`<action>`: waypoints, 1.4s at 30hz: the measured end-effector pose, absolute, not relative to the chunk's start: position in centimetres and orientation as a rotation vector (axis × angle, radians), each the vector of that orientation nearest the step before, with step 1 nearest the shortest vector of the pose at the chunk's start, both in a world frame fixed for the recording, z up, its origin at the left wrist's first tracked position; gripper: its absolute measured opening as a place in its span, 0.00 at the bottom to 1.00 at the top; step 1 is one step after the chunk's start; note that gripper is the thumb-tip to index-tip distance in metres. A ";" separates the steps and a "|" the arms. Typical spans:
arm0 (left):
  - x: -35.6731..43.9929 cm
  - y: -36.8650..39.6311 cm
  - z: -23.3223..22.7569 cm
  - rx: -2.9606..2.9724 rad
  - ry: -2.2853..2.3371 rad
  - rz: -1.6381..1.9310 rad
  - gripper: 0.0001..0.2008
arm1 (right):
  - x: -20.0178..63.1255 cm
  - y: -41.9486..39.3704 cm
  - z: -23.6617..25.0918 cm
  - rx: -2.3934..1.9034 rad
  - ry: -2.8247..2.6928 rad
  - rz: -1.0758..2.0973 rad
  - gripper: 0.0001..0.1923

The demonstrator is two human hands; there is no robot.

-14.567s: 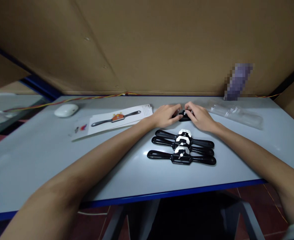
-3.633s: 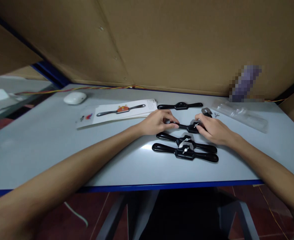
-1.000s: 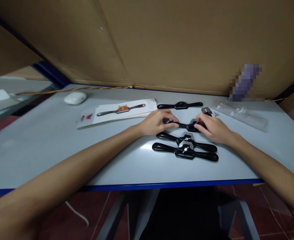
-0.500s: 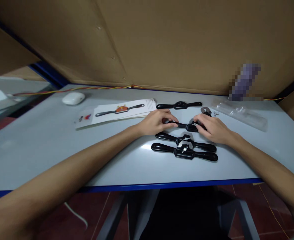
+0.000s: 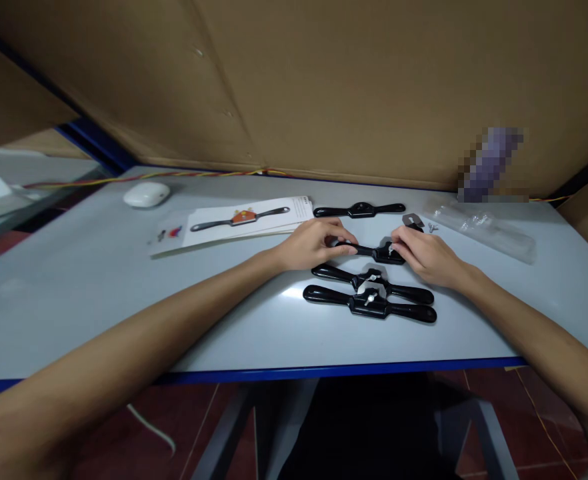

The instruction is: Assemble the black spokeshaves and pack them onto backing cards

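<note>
On the grey table [image 5: 74, 293], left hand [image 5: 308, 244] pins a black spokeshave [image 5: 371, 252] by its handle, steadying it while right hand [image 5: 424, 255] fingertips pinch its central thumbscrew.

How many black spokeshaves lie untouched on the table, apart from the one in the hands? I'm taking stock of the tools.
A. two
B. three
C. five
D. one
B: two lie side by side nearer the table's front edge and one lies farther back, while the left hand and right hand grip a fourth spokeshave.
</note>
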State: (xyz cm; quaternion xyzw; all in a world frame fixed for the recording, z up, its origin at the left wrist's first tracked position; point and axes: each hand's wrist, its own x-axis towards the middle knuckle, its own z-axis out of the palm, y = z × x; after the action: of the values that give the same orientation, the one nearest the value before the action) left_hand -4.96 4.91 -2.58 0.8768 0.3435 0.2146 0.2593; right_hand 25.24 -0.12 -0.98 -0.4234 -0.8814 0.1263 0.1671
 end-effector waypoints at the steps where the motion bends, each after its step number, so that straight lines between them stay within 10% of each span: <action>1: -5.0 4.9 -2.6 2.373 0.930 0.584 0.21 | 25.3 -0.1 -1.0 -1.202 -2.509 0.354 0.11; 42: -4.9 4.9 -2.5 2.377 0.920 0.587 0.21 | 25.4 -0.2 -0.9 -1.182 -2.572 0.300 0.17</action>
State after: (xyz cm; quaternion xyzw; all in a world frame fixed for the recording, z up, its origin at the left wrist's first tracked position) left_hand -4.93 4.92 -2.53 0.8776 0.3396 0.2166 0.2600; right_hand 25.40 -0.25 -0.91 -0.4107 -0.8938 0.1041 0.1468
